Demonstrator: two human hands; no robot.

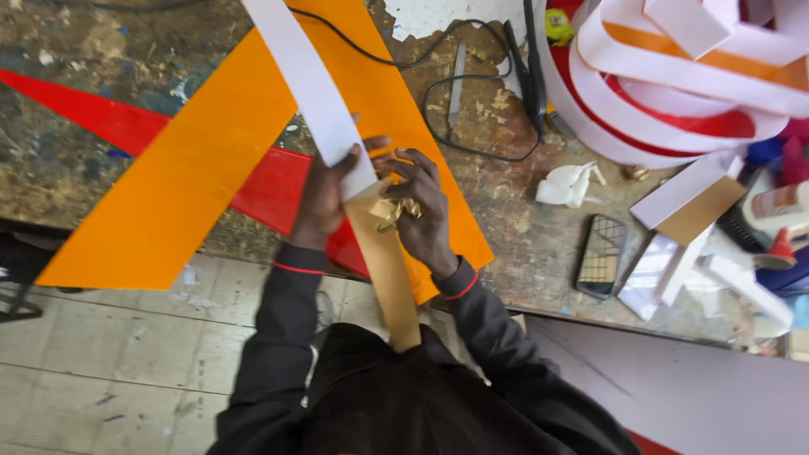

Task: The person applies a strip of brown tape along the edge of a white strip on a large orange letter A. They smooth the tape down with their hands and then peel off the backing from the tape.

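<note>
Nearest the camera, the lower end of a long strip (383, 253) runs back toward the person's dark-sleeved body, its tan protective paper still covering that end, while the upper end, already bare and white, slants away past the far edge of the workbench (67, 160). The left hand (324, 198) closes around the strip where tan meets white, thumb on top and fingers curled beneath, apparently to hold it steady against the pull. The right hand (421, 206) is pressed together in a pinch on a crumpled wad of peeled paper (394, 211), held close to the strip's face so the backing can come away at a low angle. Under both hands lies a large orange sheet (194, 168), overhanging the near edge of the workbench and serving as a flat bed for the strip; a red sheet (270, 190) lies beneath it, reaching toward the left edge. To the right, near the near edge, a phone (601, 257) rests screen up, with a crumpled white scrap (566, 185) just beyond it. Farther back a black cable (472, 109) loops across the worn top, and at the far right corner sit coiled white and red bands (674, 76).
</note>
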